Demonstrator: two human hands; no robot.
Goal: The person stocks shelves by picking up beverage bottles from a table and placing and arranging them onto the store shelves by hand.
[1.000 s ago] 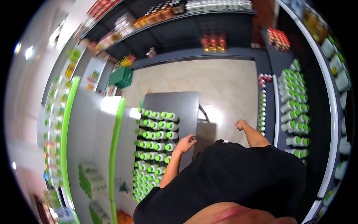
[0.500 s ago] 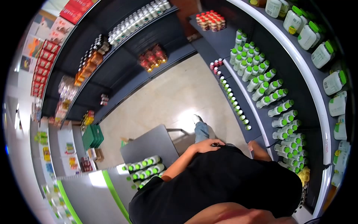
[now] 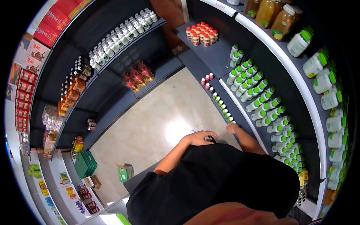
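My left hand point(image 3: 201, 138) is in front of my waist, its fingers curved around a small black object point(image 3: 211, 140) whose kind I cannot make out. My right hand point(image 3: 232, 128) reaches forward to the low shelf, beside the near end of a row of small green bottles with white caps point(image 3: 224, 107). Its fingers are small and partly hidden, so I cannot tell whether they grip a bottle. A few small red bottles point(image 3: 207, 80) stand at the far end of that row.
Tall green-capped white bottles point(image 3: 250, 80) fill the shelf to the right, with large jars point(image 3: 330, 99) above. Red-capped bottles point(image 3: 203, 34) stand at the far corner. Left shelves carry white bottles point(image 3: 120, 39) and gift packs point(image 3: 138, 77). Green crates point(image 3: 85, 165) and a green box point(image 3: 125, 173) sit on the floor.
My body has leaned forward, and the view has shifted with it. My right hand has moved forward along the low shelf to the small bottles. The grey table is now mostly hidden.
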